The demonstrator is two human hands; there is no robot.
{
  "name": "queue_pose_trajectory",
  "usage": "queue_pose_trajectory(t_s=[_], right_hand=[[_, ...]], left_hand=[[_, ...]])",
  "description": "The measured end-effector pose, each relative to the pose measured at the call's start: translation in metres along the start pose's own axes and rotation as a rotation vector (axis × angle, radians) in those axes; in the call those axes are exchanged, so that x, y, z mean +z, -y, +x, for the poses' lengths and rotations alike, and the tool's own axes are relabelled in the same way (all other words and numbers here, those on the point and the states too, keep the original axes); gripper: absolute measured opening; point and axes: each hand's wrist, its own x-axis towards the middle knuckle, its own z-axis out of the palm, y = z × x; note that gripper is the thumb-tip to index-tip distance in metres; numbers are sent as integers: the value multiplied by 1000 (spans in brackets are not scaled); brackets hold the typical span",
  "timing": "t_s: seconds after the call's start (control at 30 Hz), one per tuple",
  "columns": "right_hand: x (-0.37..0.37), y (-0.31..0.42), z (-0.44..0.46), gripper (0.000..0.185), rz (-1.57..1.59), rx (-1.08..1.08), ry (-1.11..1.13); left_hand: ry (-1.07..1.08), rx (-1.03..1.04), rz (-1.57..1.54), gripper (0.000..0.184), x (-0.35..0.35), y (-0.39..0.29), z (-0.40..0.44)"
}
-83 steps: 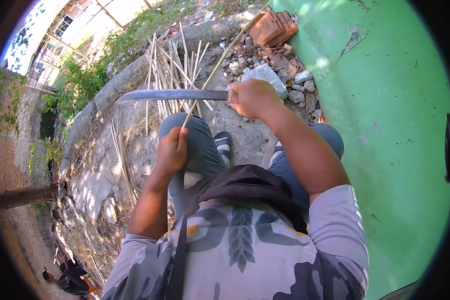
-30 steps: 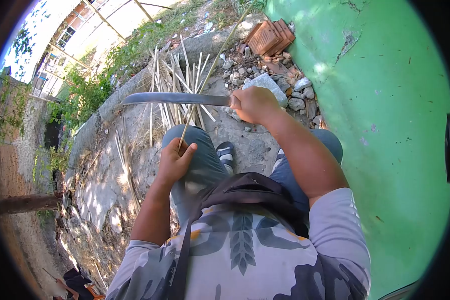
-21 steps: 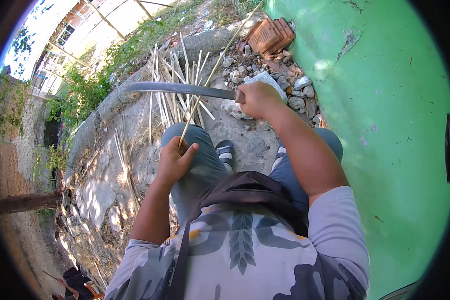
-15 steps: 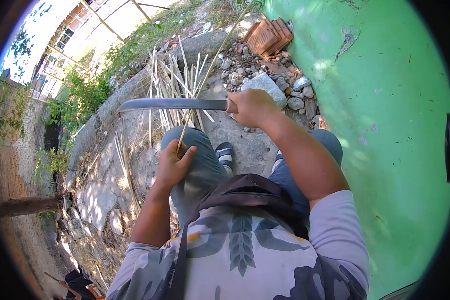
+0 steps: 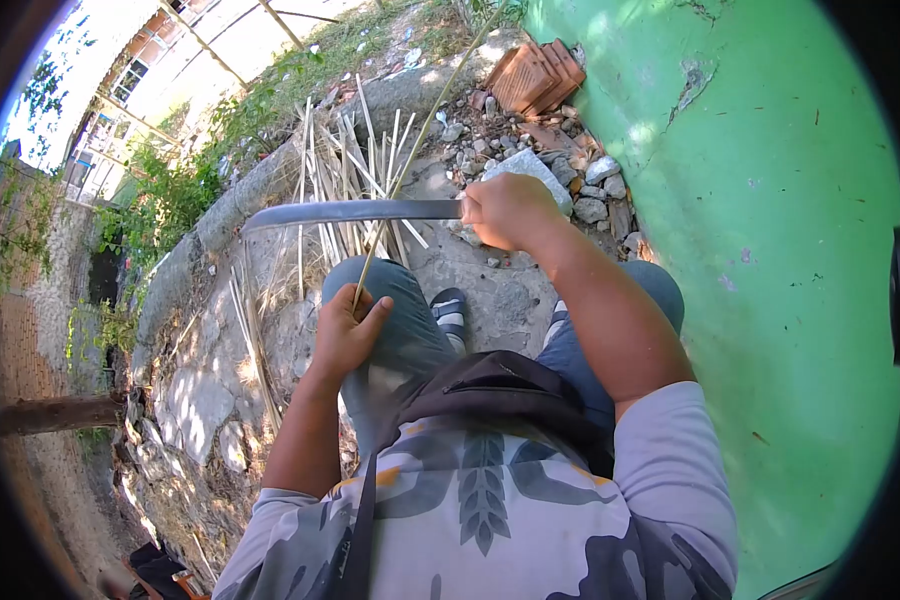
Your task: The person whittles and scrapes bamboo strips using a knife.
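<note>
My left hand [image 5: 346, 335] is closed around the lower end of a long thin stick [image 5: 425, 130], close to my left knee. The stick slants up and away to the right, past the top of the view. In my right hand [image 5: 515, 212] is the handle of a machete [image 5: 355, 211], the fingers wrapped round it. Its long blade points left and crosses the stick above my left hand. Whether the edge touches the stick I cannot tell. Beyond my knees lies a loose pile of pale split strips [image 5: 365, 170] on the stone ground.
A green wall [image 5: 740, 250] runs along my right side. Near its foot are stacked roof tiles [image 5: 536, 78], rubble and a pale stone block [image 5: 530, 175]. A low stone edge [image 5: 240, 190] curves at the left. Part of a person [image 5: 155, 570] shows at bottom left.
The machete has shifted slightly to the right along with my right hand, its tip a little lower. My left hand and the stick stay almost where they were.
</note>
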Motion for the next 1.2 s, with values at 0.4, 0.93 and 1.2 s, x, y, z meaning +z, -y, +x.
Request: queue_pose_trajectory(t_s=[0.4,0.93,1.2], right_hand=[[-14,-11,-7,19,36,-46,31],[-32,29,-31,46,-85,-279,63],[-19,24,-17,48,-63,-149,-128]], left_hand=[[15,-71,-78,34,-3,1,2],[100,-135,-324,31,-12,17,7],[55,-151,-321,31,-13,11,9]])
